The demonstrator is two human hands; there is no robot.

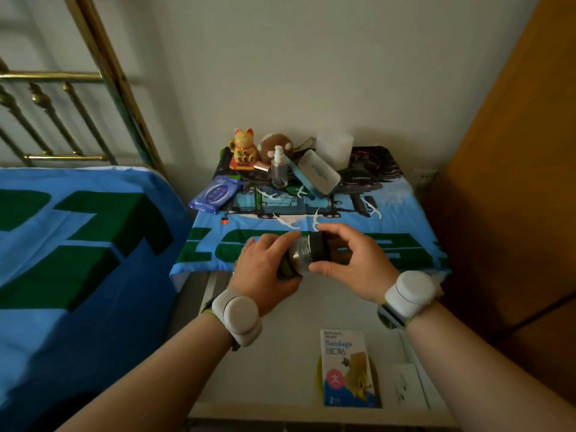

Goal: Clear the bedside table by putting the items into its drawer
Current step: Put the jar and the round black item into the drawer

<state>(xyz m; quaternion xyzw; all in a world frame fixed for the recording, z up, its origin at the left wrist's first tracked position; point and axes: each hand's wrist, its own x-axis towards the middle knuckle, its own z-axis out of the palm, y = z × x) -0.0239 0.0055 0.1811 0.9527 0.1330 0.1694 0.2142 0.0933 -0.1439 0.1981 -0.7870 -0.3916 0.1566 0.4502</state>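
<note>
Left hand (265, 269): bare, with short nails.
Right hand (352, 263): bare.
Left wrist unit (238, 313): pale grey matte casing, with a round flat disc joined to a rounded block.
Right wrist unit (411, 291): same pale grey, with a domed round part and a blockier part split by a thin seam.
Left strap (207, 307): dark grey band with a lime-green edge.
Right strap (389, 319): dark grey band with lime-green trim, under the unit.
Forearms: bare down to the frame edge.

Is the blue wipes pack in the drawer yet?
No, the blue wipes pack lies on the bedside table's left edge, while the open drawer holds a bandage box.
</note>
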